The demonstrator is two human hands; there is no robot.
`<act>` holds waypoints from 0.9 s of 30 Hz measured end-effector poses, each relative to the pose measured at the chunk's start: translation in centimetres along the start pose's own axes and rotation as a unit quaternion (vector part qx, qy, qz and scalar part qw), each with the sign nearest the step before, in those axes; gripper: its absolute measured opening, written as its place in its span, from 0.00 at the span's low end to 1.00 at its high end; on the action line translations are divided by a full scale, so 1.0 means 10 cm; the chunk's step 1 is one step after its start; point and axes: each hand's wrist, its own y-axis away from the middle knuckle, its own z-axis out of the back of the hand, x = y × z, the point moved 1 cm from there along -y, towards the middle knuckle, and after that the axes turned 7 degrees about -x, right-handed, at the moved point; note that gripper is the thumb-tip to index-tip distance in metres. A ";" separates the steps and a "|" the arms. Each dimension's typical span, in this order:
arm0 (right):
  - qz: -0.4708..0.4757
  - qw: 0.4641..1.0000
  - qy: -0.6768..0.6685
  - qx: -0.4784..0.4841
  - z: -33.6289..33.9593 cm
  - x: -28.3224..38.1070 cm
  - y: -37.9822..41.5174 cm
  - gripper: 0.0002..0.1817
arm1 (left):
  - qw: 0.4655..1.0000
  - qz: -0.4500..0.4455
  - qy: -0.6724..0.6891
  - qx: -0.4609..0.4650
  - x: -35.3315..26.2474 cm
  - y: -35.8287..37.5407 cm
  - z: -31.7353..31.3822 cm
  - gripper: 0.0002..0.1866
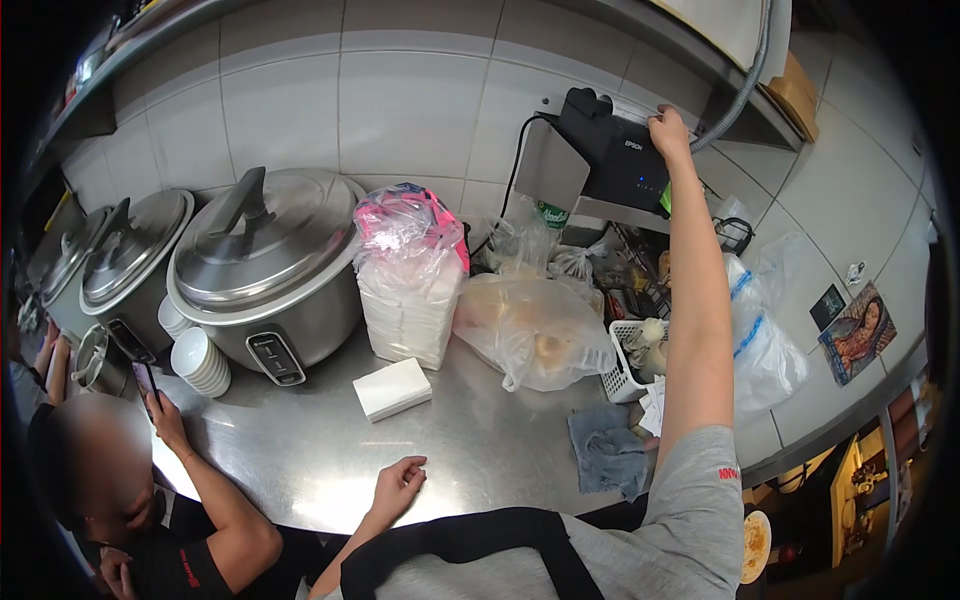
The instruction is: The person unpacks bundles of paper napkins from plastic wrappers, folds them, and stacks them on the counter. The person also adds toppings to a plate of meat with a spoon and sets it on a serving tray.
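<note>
My right hand [670,132] reaches up to the top right edge of a black Epson receipt printer [625,160] mounted by the tiled wall. Its fingers are bent in a pinch; whatever lies between them is too small to make out. My left hand [400,486] rests at the front of the steel counter [470,440], fingers loosely bent and holding nothing. Beyond it lies a stack of white napkins [392,389]. Behind that stands a tall plastic-wrapped napkin pack [408,300].
Large rice cookers [265,250] line the wall, with stacked white bowls [201,364] before them. A co-worker [210,500] at left holds a phone [147,384]. A filled plastic bag [535,330], a white basket [624,372] and a grey cloth [607,450] sit to the right.
</note>
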 end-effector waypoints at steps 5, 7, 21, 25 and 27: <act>0.036 0.999 0.026 -0.013 -0.05 -0.08 -0.04 0.24 | 1.000 -0.013 -0.019 -0.004 0.05 -0.01 -0.01 0.13; 0.028 0.999 0.029 -0.003 -0.03 -0.06 -0.02 0.25 | 1.000 -0.009 -0.015 -0.004 0.02 0.00 -0.01 0.13; -0.055 0.897 -0.439 -0.005 0.49 0.46 0.47 0.29 | 0.978 0.103 0.163 0.081 0.11 -0.21 -0.16 0.14; -0.009 0.883 -0.449 0.135 1.14 0.58 1.20 0.25 | 0.949 0.027 0.266 0.169 -0.67 -0.66 -0.41 0.27; -0.038 0.888 -0.411 0.202 1.51 0.69 1.67 0.22 | 0.894 0.040 0.379 0.235 -1.15 -0.83 -0.61 0.37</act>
